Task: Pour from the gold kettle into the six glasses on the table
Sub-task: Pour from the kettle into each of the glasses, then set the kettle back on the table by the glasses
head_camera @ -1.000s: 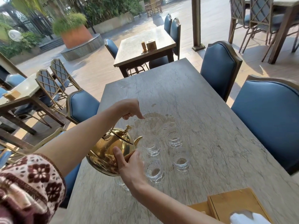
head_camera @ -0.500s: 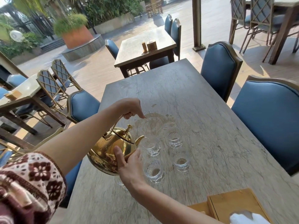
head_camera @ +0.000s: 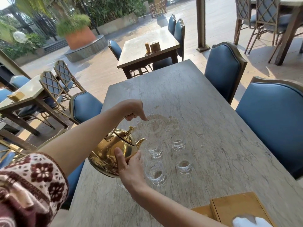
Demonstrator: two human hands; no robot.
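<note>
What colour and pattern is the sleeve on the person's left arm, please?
Cream with dark maroon flower motifs, seen on the sleeve in the head view.

You are on the open terrace of a restaurant or café. Your stone-topped table (head_camera: 188,99) is one of several set out on a tiled floor (head_camera: 101,69), each ringed with matching chairs: blue padded chairs (head_camera: 223,71) at right and centre, lattice-backed chairs (head_camera: 54,86) at left and upper right. The neighbouring table (head_camera: 147,45) at upper centre carries small wooden condiment holders (head_camera: 152,46). A support post (head_camera: 200,22) stands at top centre. In the upper left a large terracotta planter (head_camera: 80,36) sits on a round plinth, backed by dense greenery (head_camera: 111,9), steps and a globe lamp (head_camera: 20,37).
</note>
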